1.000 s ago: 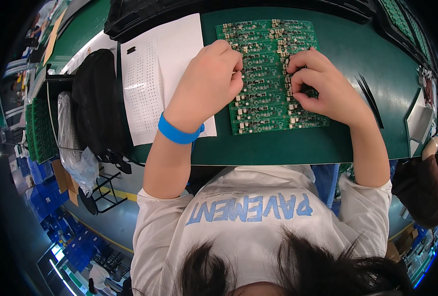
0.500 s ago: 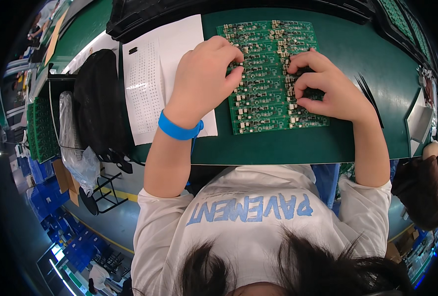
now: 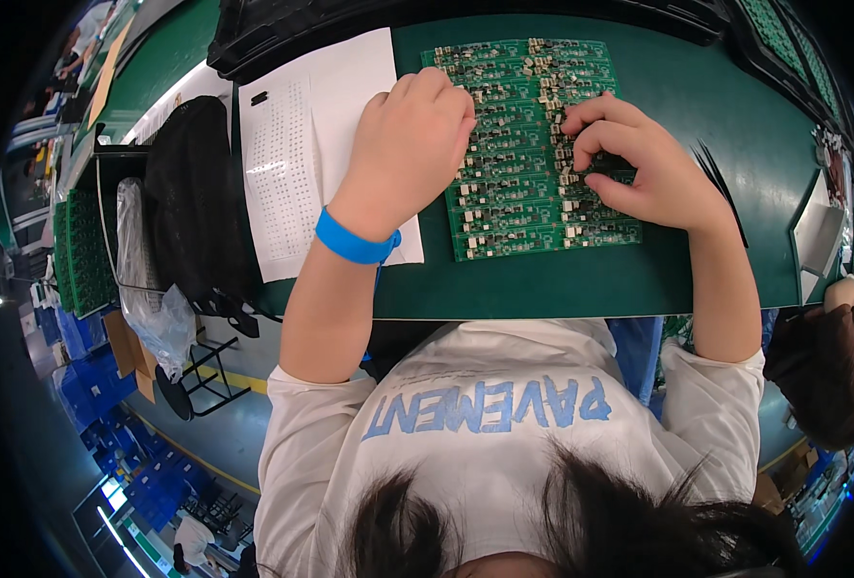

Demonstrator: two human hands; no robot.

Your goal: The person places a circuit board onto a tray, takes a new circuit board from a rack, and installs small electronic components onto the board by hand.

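A green circuit board panel (image 3: pixel 528 144) with rows of small parts lies on the green mat (image 3: pixel 697 270). My left hand (image 3: pixel 413 135), with a blue wristband (image 3: pixel 353 243), rests on the panel's left edge and on a white printed sheet (image 3: pixel 287 164), fingers curled down onto the board. My right hand (image 3: pixel 634 159) is over the panel's right half, its thumb and fingers pinched together at a row of parts. Whether something small sits between those fingertips is hidden.
Black trays (image 3: pixel 283 34) line the far side of the mat. A black mesh bag (image 3: pixel 191 193) and a clear plastic bag (image 3: pixel 153 308) hang at the left beside racked green boards (image 3: pixel 85 250). Thin black tools (image 3: pixel 711 169) and a metal piece (image 3: pixel 817 231) lie at right, near another person's hand (image 3: pixel 841 294).
My left hand has slid slightly farther up the panel's left edge. The right hand has stayed at nearly the same spot, fingers still pinched.
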